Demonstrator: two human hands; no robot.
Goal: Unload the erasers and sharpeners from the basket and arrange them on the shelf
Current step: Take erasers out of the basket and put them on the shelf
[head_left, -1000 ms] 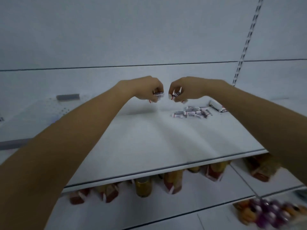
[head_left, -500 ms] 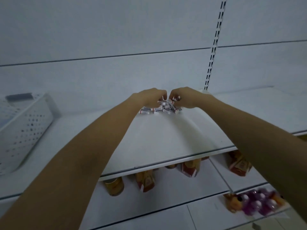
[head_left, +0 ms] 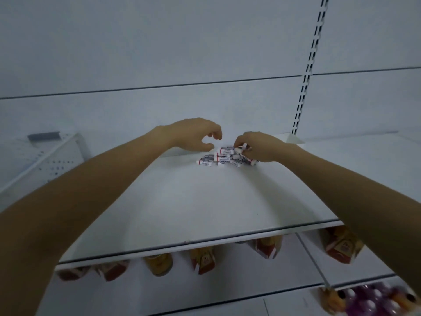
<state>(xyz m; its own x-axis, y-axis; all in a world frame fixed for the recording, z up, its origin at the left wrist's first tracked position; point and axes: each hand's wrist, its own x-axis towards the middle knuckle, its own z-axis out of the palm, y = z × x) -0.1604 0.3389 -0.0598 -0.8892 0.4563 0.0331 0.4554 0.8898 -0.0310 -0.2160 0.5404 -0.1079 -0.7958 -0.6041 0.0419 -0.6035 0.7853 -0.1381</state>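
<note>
Loose heap of paper-sleeved erasers (head_left: pixel 218 157) at the back of the shelf (head_left: pixel 193 201), near the rear wall; white basket (head_left: pixel 45 156) well apart at left. Right grip (head_left: pixel 257 148) pinching one eraser (head_left: pixel 243 147) at the heap's upper right edge. Left grip (head_left: pixel 193 136) just above and left of the heap, fingers loosely curved, thumb apart, holding nothing. Probably light, stiff little blocks with smooth sleeves, apt to slide when stacked; best taken across the long sides, thumb against fingertip.

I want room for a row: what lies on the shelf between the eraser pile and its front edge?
Nothing; in the head view the shelf is bare from the erasers to its front edge.
</note>
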